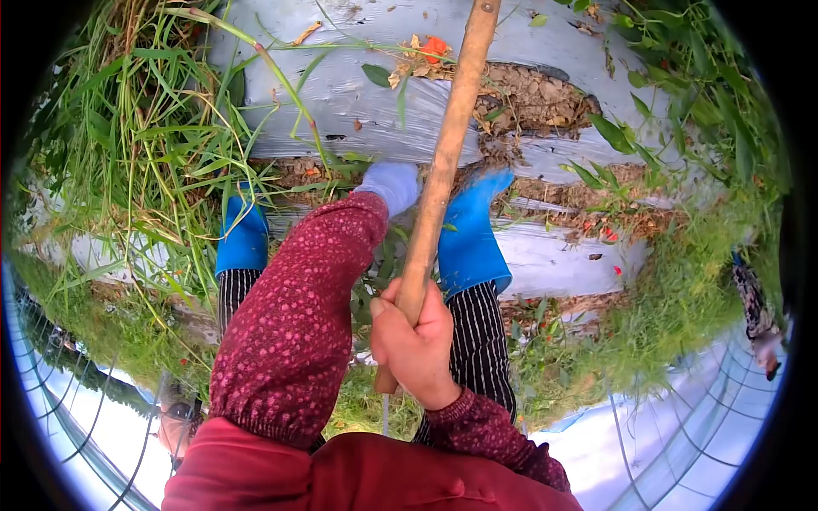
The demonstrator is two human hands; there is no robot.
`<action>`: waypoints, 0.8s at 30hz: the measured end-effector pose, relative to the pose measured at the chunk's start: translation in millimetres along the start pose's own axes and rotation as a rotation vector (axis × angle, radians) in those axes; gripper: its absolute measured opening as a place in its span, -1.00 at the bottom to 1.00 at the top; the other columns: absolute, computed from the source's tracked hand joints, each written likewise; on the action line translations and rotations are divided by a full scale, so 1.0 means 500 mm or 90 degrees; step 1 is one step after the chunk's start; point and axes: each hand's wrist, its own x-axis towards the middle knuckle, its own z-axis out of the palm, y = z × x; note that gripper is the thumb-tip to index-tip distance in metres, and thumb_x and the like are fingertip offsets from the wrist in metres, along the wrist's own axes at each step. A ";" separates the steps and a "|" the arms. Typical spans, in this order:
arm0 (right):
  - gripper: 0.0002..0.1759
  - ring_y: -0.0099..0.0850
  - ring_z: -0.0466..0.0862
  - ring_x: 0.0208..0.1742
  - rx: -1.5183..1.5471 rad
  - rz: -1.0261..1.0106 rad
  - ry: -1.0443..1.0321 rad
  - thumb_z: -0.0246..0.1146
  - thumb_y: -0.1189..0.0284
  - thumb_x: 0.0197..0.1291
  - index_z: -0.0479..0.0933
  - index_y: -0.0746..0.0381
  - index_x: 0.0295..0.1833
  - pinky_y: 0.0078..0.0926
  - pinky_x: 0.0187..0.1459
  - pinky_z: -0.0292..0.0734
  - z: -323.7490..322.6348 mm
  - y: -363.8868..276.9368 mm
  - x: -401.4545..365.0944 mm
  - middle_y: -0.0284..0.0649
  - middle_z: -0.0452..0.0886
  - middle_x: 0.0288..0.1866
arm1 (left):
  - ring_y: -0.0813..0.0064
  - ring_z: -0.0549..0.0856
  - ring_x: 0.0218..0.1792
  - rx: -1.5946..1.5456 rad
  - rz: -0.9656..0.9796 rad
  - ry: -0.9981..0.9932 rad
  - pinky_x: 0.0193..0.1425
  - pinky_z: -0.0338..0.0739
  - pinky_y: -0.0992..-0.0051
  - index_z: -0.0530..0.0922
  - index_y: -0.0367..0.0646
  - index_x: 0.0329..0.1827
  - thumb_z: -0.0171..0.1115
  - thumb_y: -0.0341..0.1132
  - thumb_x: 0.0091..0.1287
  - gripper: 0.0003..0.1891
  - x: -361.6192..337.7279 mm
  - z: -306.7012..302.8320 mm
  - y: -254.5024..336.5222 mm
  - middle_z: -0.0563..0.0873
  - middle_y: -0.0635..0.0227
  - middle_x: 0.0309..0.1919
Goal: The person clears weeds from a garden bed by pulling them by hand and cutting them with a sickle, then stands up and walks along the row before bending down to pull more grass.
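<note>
Where right hand grips — pole hidden (partly)

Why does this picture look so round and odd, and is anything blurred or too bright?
Head view: strong wide-angle distortion, black surround, and the grid wall bowing along the rim; the background is washed out white low down, with bright sheen on the plastic sheeting; the right boot smears at its toe, probably from motion, while the wooden handle is fairly crisp.

Bright daylight (strong fisheye bending, black corners).
</note>
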 end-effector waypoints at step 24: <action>-0.85 -0.69 0.37 -0.68 -0.004 0.000 -0.026 0.17 0.52 0.23 0.31 0.21 -0.17 -0.66 -0.67 0.28 -0.003 0.017 -0.005 -0.44 0.39 -0.58 | -0.04 0.62 -0.03 0.120 -0.388 0.191 0.03 0.57 0.22 0.17 -0.28 0.31 0.32 -0.20 0.13 -0.26 -0.140 -0.139 0.233 0.24 -0.12 0.31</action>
